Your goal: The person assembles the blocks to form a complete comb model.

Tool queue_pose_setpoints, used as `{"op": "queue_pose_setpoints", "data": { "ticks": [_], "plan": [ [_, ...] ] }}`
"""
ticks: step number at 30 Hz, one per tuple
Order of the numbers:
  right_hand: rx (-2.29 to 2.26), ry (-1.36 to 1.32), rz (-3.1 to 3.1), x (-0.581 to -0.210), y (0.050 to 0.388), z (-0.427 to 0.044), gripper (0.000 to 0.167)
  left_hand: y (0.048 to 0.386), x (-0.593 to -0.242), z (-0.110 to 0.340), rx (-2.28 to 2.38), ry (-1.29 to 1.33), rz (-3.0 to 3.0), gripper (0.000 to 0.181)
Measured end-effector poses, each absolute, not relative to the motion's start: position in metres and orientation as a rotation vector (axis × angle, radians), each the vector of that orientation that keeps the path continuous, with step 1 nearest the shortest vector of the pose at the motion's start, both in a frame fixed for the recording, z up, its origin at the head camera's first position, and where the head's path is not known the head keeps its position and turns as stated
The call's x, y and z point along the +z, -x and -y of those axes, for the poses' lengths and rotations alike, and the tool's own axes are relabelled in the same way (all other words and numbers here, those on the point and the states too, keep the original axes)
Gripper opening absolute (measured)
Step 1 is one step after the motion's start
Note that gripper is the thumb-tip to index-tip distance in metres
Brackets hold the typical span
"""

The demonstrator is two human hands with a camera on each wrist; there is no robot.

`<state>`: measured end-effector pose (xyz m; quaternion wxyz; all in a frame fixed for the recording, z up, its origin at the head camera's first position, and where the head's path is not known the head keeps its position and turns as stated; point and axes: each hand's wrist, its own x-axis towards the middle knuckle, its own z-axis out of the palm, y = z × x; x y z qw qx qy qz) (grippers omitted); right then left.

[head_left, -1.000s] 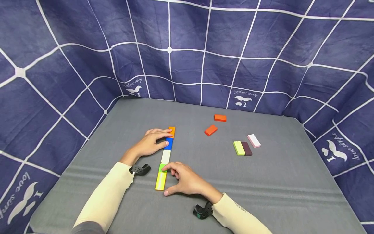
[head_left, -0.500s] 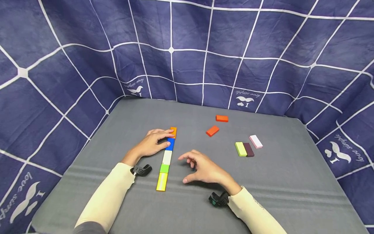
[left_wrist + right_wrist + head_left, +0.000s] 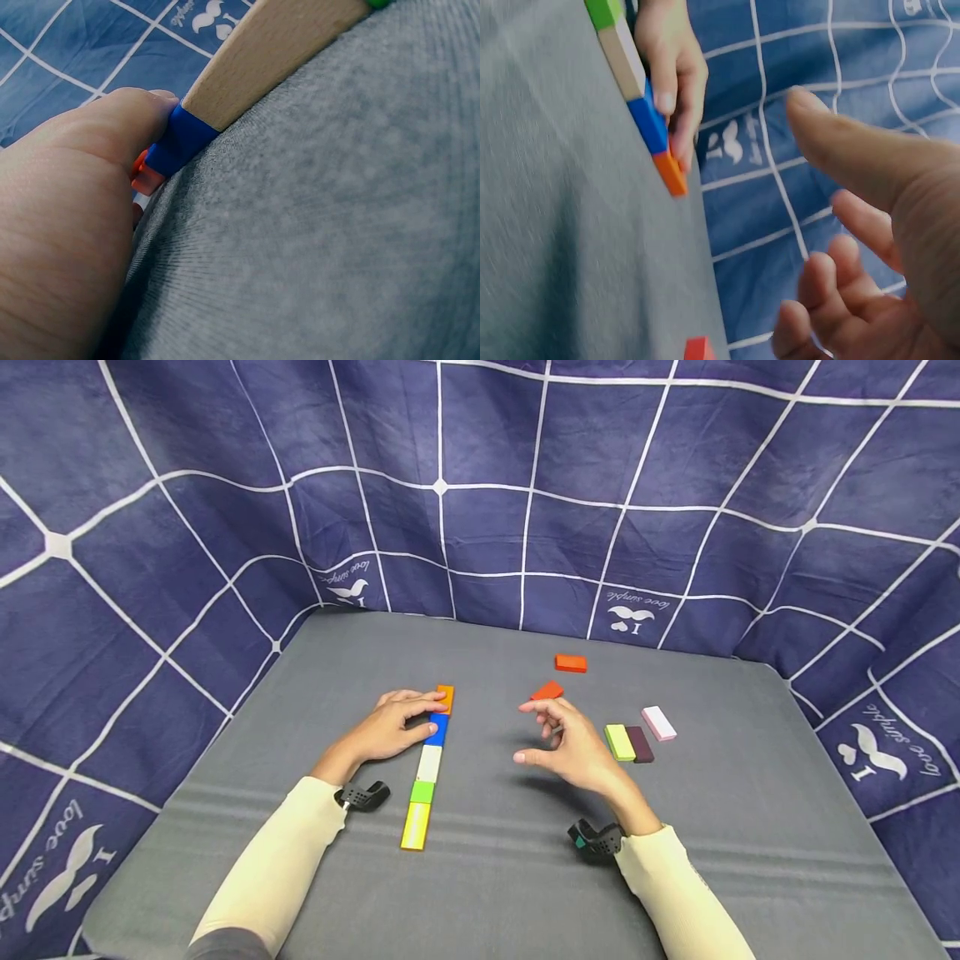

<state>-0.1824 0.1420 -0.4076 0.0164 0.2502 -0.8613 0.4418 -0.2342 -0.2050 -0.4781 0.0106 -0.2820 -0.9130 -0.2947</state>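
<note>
A line of blocks runs end to end: orange [image 3: 447, 697], blue [image 3: 437, 730], white [image 3: 429, 763], green [image 3: 422, 792] and yellow [image 3: 415, 827]. The left hand [image 3: 386, 727] rests at the far end, fingers on the orange block and thumb on the blue one [image 3: 180, 139]. Empty and held above the cloth, the right hand [image 3: 588, 756] has thumb and forefinger apart, just in front of a red block [image 3: 547, 690] that it partly covers. In the right wrist view the right hand's [image 3: 870, 247] fingers are relaxed, with a red block [image 3: 697, 349] at the bottom edge.
Another red block [image 3: 571, 663] lies farther back. To the right of the right hand lie a lime block [image 3: 619, 742] and a dark maroon block [image 3: 640, 744] side by side, with a pink-white block [image 3: 659, 723] close by. A blue patterned curtain [image 3: 480, 527] stands behind the grey cloth [image 3: 495, 893].
The right hand has lifted off the green block and moved right and away from the body, over to the nearer red block. The left hand has stayed on the line.
</note>
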Motion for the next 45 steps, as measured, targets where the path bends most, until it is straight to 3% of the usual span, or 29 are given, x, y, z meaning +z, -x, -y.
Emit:
{"op": "queue_pose_setpoints", "data": {
  "ticks": [7, 25, 45],
  "plan": [
    [1.331, -0.487, 2.631, -0.418, 0.205, -0.144, 0.064, 0.233, -0.476, 0.205, -0.913, 0.890, 2.830, 0.042],
    [1.416, -0.046, 2.554, -0.456, 0.249, -0.140, 0.066, 0.232, -0.478, 0.204, -0.930, 0.872, 2.847, 0.042],
    [1.201, -0.021, 2.650, -0.475, 0.256, -0.144, 0.054, 0.235, -0.480, 0.206, -0.922, 0.873, 2.842, 0.043]
  ]
}}
